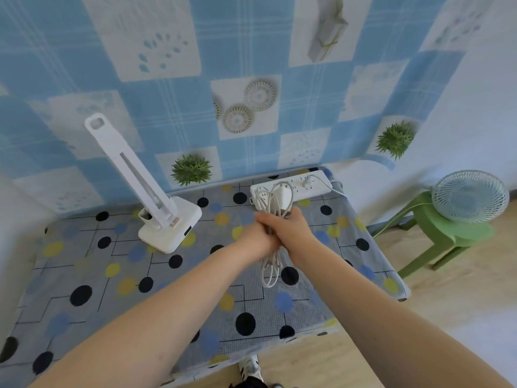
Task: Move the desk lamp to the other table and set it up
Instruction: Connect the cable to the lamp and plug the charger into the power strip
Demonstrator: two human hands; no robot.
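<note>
A blue-and-white patterned wall covering backs a small table [84, 278] draped in a grey cloth printed with black, blue and yellow dots. On the table's left part stands the white desk lamp [156, 203] — its square base flat on the cloth, its arm folded and leaning up toward the wall. At the table's far edge, against the wall, lies a white power strip [313, 186] with one plug already seated near its right end.

In front of the strip, both hands meet over a coiled bundle of white cable [270, 270]. The left hand [256, 238] has its fingers curled round the middle of the bundle; the right hand [291, 231] closes over it from the other side, touching the left. Loops hang below the hands onto the cloth, and above them more loops and a white adapter plug [282, 196] stick up, overlapping the strip in view.

To the right of the table, a small pale fan [470, 196] sits on a green stool [447, 239] on the wooden floor.
</note>
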